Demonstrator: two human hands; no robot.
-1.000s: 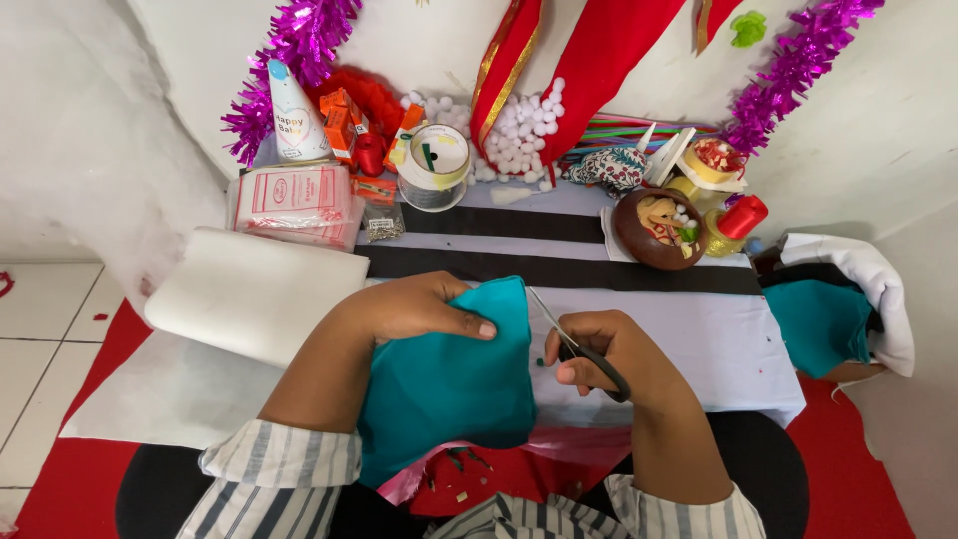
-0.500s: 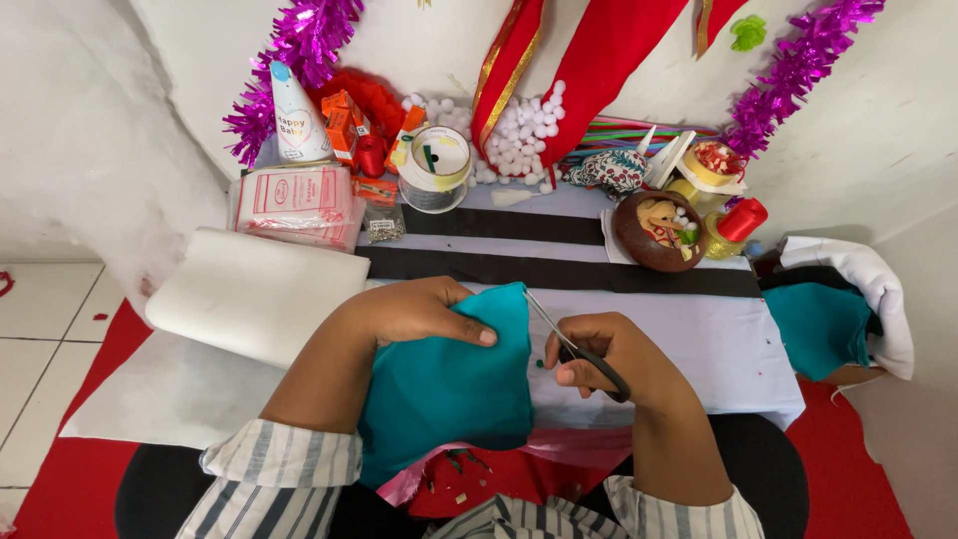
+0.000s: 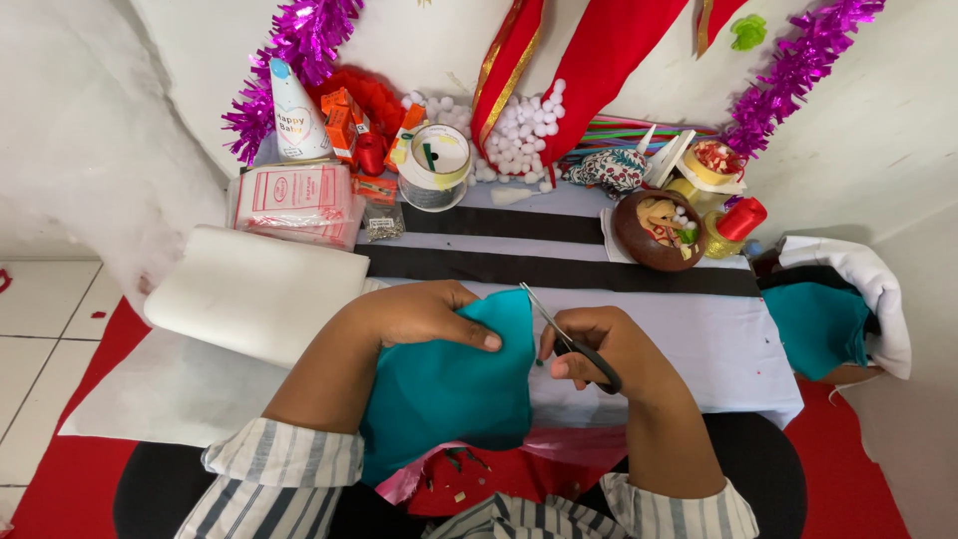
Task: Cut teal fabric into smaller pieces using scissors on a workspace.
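Teal felt (image 3: 449, 389) pinched under closed left hand (image 3: 419, 314), scissors (image 3: 569, 334) gripped in right hand (image 3: 599, 349) beside its edge

teal felt (image 3: 449, 384): matt cloth | scissors (image 3: 559, 329): shiny metal, black plastic

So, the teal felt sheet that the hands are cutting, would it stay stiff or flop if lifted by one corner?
The teal felt sheet would probably flop: it already bends over the table edge toward the lap. It seems light, since the left hand holds it with fingertips only. It likely won't slip much, as its surface looks matte beside the scissors in the right hand.
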